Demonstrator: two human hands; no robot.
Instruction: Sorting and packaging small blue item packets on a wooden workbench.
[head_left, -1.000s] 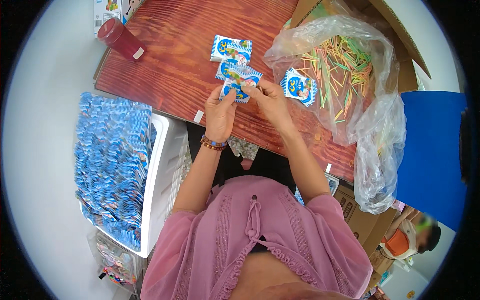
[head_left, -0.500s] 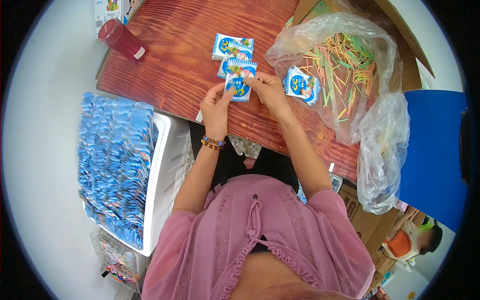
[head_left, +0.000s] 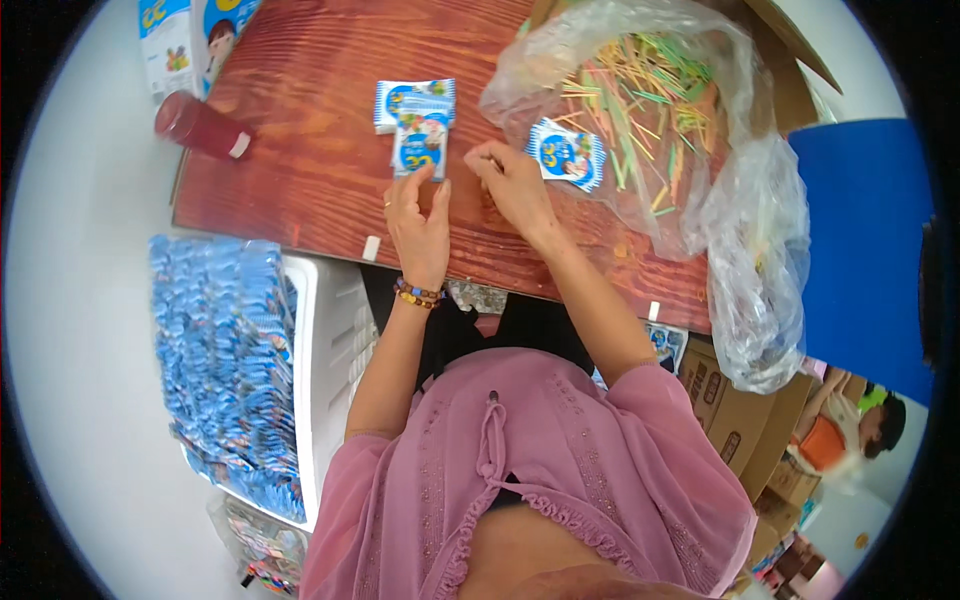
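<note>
On the reddish wooden table [head_left: 300, 190], a small blue-and-white packet [head_left: 420, 145] lies on top of other similar packets [head_left: 390, 105]. My left hand [head_left: 418, 225] is at the near end of that top packet, fingertips against its lower edge, thumb held apart. To the right, my right hand [head_left: 515, 190] hovers over the table with its fingers curled in and nothing showing in them. Beside it, a small stack of the same packets [head_left: 567, 155] rests on the edge of a clear plastic bag [head_left: 640, 225].
Thin coloured sticks [head_left: 650, 90] lie in the bag, by a cardboard box [head_left: 790, 40]. A red lidded jar [head_left: 200, 125] lies at the left near printed boxes [head_left: 165, 50]. A white bin [head_left: 310, 400] full of blue packets stands left. Someone sits at lower right [head_left: 835, 430].
The packet that both hands held up now lies on the pile. My right hand has come away from it, and my left hand has loosened. The whole view has shifted slightly.
</note>
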